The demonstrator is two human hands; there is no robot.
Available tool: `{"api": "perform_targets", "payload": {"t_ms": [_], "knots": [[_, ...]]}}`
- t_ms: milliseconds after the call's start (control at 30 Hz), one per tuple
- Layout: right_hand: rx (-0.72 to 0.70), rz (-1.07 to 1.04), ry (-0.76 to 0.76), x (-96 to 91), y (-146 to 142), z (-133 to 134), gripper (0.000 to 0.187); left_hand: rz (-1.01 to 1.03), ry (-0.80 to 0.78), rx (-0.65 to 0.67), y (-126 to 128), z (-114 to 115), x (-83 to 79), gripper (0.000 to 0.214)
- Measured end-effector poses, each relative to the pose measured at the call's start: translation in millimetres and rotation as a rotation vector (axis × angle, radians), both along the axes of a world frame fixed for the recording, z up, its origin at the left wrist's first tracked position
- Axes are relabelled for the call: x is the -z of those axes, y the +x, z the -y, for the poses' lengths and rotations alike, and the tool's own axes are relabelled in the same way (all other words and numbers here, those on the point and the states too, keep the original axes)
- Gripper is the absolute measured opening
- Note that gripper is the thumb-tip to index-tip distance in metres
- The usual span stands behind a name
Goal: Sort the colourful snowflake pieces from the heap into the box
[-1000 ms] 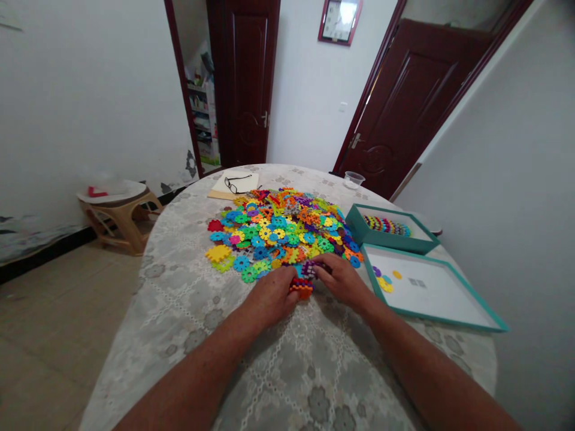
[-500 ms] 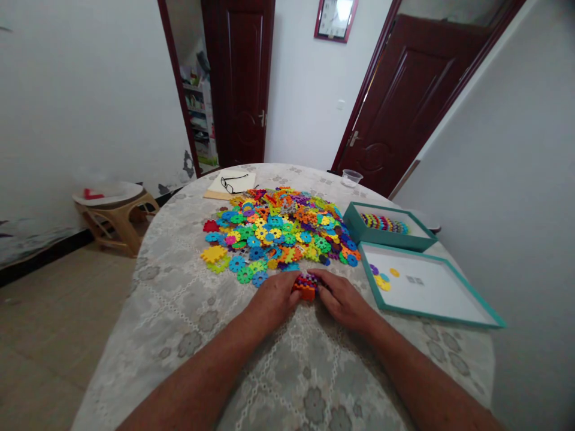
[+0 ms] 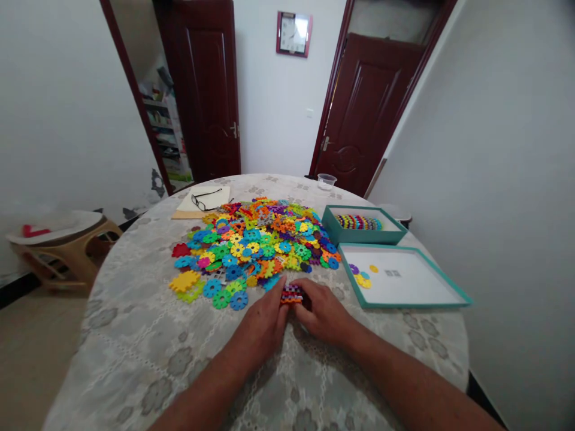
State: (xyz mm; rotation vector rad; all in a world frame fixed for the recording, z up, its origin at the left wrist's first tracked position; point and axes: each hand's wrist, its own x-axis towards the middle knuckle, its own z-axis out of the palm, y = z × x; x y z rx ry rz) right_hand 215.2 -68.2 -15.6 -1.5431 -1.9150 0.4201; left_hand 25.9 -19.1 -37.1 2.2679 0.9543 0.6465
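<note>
Between my two hands sits a small stack of toothed plastic pieces (image 3: 291,294), layered in purple, dark, red and orange. My left hand (image 3: 266,314) grips its left side, with the thumb at the near edge. Around the right side curl the fingers of my right hand (image 3: 320,306). Both hands hide parts of the stack. Just beyond them spreads a pile of colourful snowflake-shaped plastic discs (image 3: 254,244), mixed with some square toothed pieces such as a yellow one (image 3: 184,280).
Right of the pile, a teal box (image 3: 330,227) holds a row of stacked discs. Its shallow lid (image 3: 404,304) contains a few loose discs (image 3: 363,279). Glasses (image 3: 198,202) rest on paper (image 3: 179,214) at the far left. A clear plastic bowl (image 3: 326,182) stands near the far edge.
The camera view has shifted to the right, so the scene sits further left. The stack has turned in my hands, showing more layered edges and less of its orange face.
</note>
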Motion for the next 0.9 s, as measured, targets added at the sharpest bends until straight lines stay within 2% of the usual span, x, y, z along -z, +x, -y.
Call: {"api": "perform_targets", "payload": {"t_ms": [167,433,600,767,900], "knots": [[0.04,0.036,-0.024,6.8,3.0,-1.0,0.047,-0.018,-0.001,-0.042,1.4,1.5,0.1,0.064],[-0.02,0.071,-0.061,-1.6,1.4,1.5,0.024,-0.025,0.058,-0.019,-2.4,-2.6,4.0,0.059],[-0.035,0.154,-0.082,-3.8,1.9,3.5,0.026,-0.021,0.089,0.034,-4.8,-2.5,9.1,0.059],[0.018,0.078,-0.087,-6.7,4.8,2.7,0.019,-0.045,0.089,0.008,-5.3,-3.5,7.3,0.057],[0.017,0.009,-0.081,-8.9,7.4,2.3,0.026,-0.077,0.096,0.028,-3.3,-1.4,4.0,0.056]]}}
